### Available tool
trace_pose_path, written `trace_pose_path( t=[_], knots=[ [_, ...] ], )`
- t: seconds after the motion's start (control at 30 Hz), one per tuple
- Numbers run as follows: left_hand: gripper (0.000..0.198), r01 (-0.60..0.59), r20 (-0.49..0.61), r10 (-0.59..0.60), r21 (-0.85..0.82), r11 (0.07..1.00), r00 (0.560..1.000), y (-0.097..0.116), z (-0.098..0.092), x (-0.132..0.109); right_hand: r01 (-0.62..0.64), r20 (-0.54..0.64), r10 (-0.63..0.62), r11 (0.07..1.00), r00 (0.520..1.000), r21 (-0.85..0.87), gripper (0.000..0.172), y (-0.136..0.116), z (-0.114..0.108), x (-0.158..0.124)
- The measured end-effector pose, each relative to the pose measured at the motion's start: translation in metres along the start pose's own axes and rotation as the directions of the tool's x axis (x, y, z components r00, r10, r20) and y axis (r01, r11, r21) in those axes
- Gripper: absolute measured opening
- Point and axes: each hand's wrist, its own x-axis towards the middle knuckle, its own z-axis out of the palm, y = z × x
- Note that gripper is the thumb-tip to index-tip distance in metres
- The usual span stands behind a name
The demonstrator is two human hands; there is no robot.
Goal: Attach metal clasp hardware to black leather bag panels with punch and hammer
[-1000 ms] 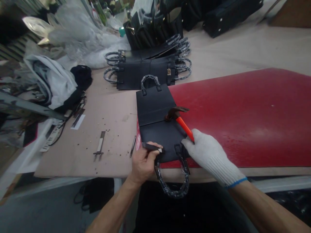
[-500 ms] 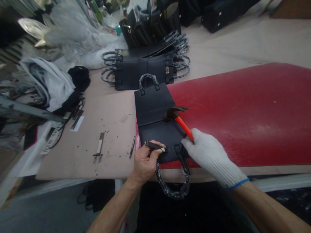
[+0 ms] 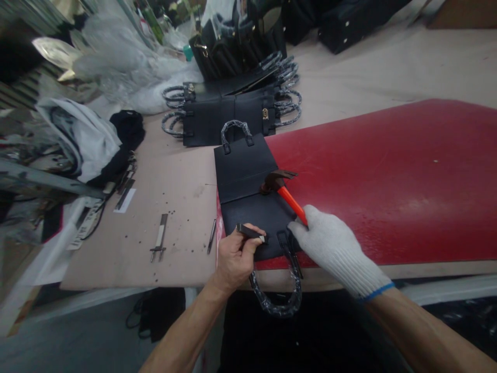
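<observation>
A black leather bag panel (image 3: 248,171) lies unfolded on the red mat, with a plastic-wrapped handle (image 3: 236,125) at its far end and another wrapped handle (image 3: 281,310) hanging over the table's near edge. My bare left hand (image 3: 236,259) is closed around a dark metal punch (image 3: 249,233), its tip at the panel's near part beside the handle tab. In a white knit glove, my right hand (image 3: 330,241) grips the orange handle of a claw hammer (image 3: 277,181). The hammer's rusty head is over the middle of the panel.
A two-pronged punch (image 3: 159,238) and a thin metal rod (image 3: 212,237) lie to the left among small black bits. Several bag panels (image 3: 209,120) with wrapped handles are stacked behind. Clear plastic (image 3: 112,67) heaps up at the back left. The red mat (image 3: 380,181) extends right.
My left hand and the punch have shifted slightly to the right over the panel. The right hand keeps its hold on the hammer, and the whole view has moved a little.
</observation>
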Motion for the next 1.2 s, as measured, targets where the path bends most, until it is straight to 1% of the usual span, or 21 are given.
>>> trace_pose_path(
  t=[0.1,0.27,0.47,0.53,0.63,0.73,0.8,0.87,0.93,1.0,1.1,1.13,1.2],
  knots=[
    [0.013,-0.066,0.006,0.066,0.066,0.996,0.998,0.003,0.001,0.003,0.006,0.000,-0.006,1.000,1.000,-0.002,0.027,0.000,-0.001,-0.001],
    [0.013,-0.082,0.016,0.081,0.109,0.991,0.997,0.006,0.003,0.005,0.022,-0.031,-0.022,1.000,0.999,-0.013,0.028,-0.001,0.000,-0.003],
    [0.013,-0.187,0.025,0.186,0.202,0.961,0.982,0.003,0.007,0.002,0.036,-0.047,-0.036,0.999,0.998,0.005,0.032,0.000,0.004,-0.002],
    [0.012,-0.201,0.022,0.201,0.212,0.956,0.979,0.003,0.008,0.002,0.052,-0.059,-0.050,0.998,0.997,0.019,0.032,0.001,0.003,-0.002],
    [0.012,-0.201,0.028,0.200,0.205,0.958,0.980,0.004,0.009,0.003,0.087,-0.076,-0.081,0.993,0.994,0.084,0.030,0.002,0.001,-0.004],
    [0.014,-0.197,0.038,0.193,0.212,0.957,0.980,0.004,0.010,0.003,0.156,-0.099,-0.139,0.970,0.985,0.188,0.028,0.006,-0.002,-0.006],
    [0.015,-0.190,0.030,0.188,0.209,0.959,0.982,0.004,0.011,0.002,0.201,-0.111,-0.180,0.954,0.977,0.222,0.030,0.008,-0.006,-0.008],
    [0.015,-0.189,0.021,0.189,0.207,0.960,0.982,0.003,0.012,0.002,0.240,-0.128,-0.216,0.945,0.968,0.222,0.031,0.011,-0.016,-0.012],
    [0.014,-0.193,0.017,0.194,0.205,0.959,0.981,0.002,0.014,0.002,0.298,-0.171,-0.264,0.929,0.949,0.219,0.031,0.012,-0.034,-0.021],
    [0.013,-0.190,0.016,0.191,0.198,0.962,0.981,0.001,0.015,0.003,0.384,-0.246,-0.330,0.896,0.911,0.224,0.031,0.011,-0.057,-0.038],
    [0.012,-0.183,0.018,0.183,0.192,0.964,0.983,-0.001,0.016,0.003,0.497,-0.360,-0.405,0.842,0.840,0.211,0.032,0.006,-0.088,-0.071],
    [0.012,-0.184,0.020,0.183,0.196,0.963,0.983,-0.001,0.016,0.003,0.514,-0.376,-0.419,0.834,0.826,0.200,0.031,0.004,-0.094,-0.082],
    [0.013,-0.188,0.022,0.188,0.205,0.961,0.982,-0.001,0.015,0.004,0.521,-0.363,-0.438,0.836,0.822,0.171,0.030,0.002,-0.100,-0.098]
  ],
)
